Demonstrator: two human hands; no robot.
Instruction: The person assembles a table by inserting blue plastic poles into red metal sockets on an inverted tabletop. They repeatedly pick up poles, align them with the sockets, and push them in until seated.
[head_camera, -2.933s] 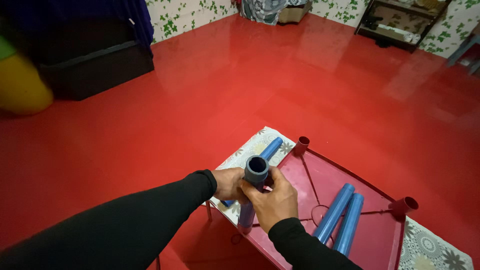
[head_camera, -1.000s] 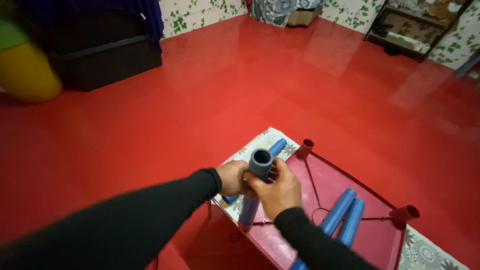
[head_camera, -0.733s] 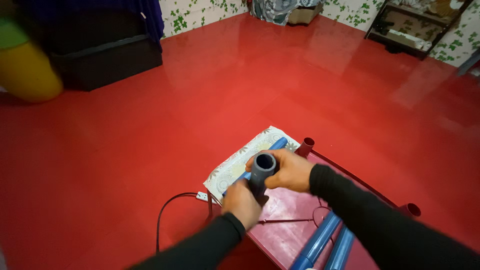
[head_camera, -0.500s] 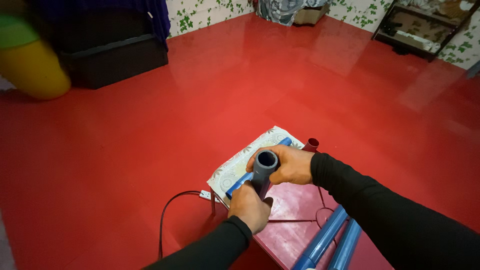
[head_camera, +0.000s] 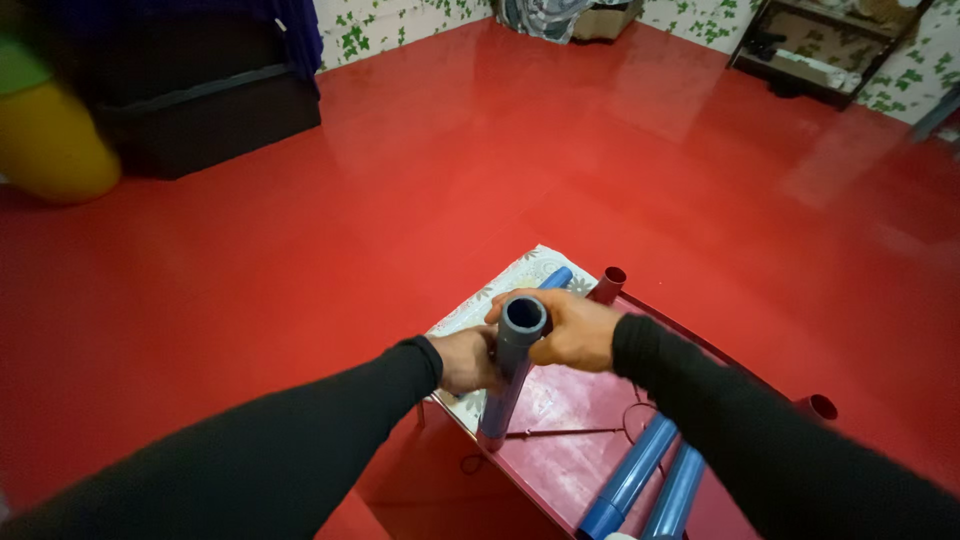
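Note:
A grey-blue pipe (head_camera: 511, 372) stands nearly upright over a red upturned stool (head_camera: 560, 455), its open end facing the camera. My right hand (head_camera: 565, 327) wraps around the pipe just below its top. My left hand (head_camera: 466, 360) grips the pipe lower down from the left side. Both arms are in black sleeves. Two blue pipes (head_camera: 652, 478) lie side by side on the red stool surface to the right. Another blue pipe (head_camera: 556, 278) lies behind my hands on a patterned mat (head_camera: 500, 290).
The stool's tubular red legs (head_camera: 609, 283) point upward, another leg (head_camera: 817, 408) at the right. A glossy red floor (head_camera: 520, 160) surrounds everything. A dark cabinet (head_camera: 200, 95) and a yellow object (head_camera: 50, 150) stand far left. A shelf (head_camera: 810, 50) stands at the back right.
My hands have regripped the upright pipe: the left hand came up from below to hold it from the left again, and the right hand stays near the top. The view shifted slightly.

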